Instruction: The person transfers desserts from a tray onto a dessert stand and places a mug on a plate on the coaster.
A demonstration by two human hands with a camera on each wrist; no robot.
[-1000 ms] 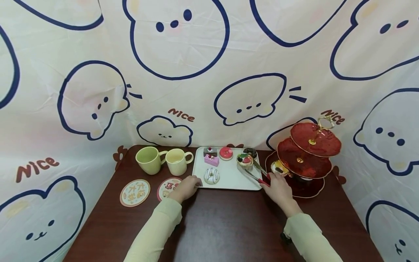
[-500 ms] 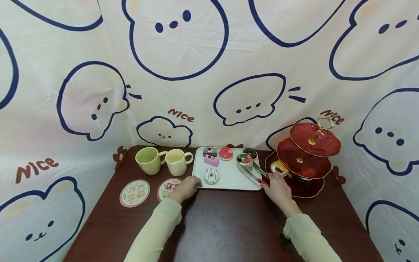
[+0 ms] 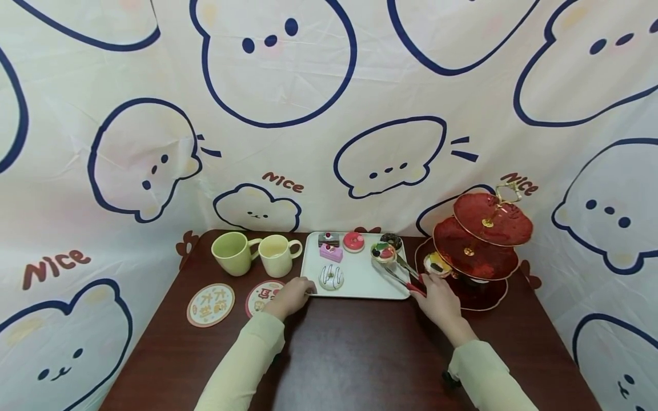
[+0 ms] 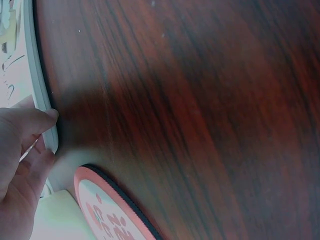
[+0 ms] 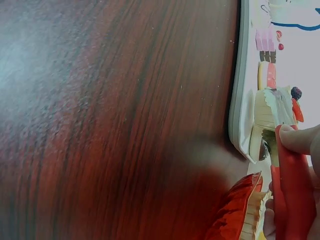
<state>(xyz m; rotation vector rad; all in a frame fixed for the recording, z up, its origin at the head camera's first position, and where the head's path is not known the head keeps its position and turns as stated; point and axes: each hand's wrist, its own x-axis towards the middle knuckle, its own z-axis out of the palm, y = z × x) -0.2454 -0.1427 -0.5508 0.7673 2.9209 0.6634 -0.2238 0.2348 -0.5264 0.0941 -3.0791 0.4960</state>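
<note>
At the front left corner of the white tray (image 3: 360, 282), my left hand (image 3: 293, 294) pinches the rim (image 4: 39, 75) between thumb and fingers. My right hand (image 3: 439, 299) holds tongs with red handles (image 5: 295, 195). Between the metal arms of the tongs sits a fruit tart (image 3: 383, 252), over the right part of the tray; whether it touches the tray I cannot tell. Also on the tray are a white striped donut (image 3: 331, 277), a pink cake slice (image 3: 331, 253), a chocolate cake slice (image 3: 328, 240), a pink donut (image 3: 353, 242) and a dark donut (image 3: 392, 240).
A three-tier red stand (image 3: 475, 254) with gold rims stands right of the tray, a yellow-topped tart (image 3: 437, 265) on its bottom tier. To the left are a green mug (image 3: 232, 255), a pale yellow mug (image 3: 276, 257) and two round coasters (image 3: 211, 305). A patterned cloth hangs behind.
The view has shifted very slightly. Both hands, the tongs and the fruit tart stay in nearly the same places.
</note>
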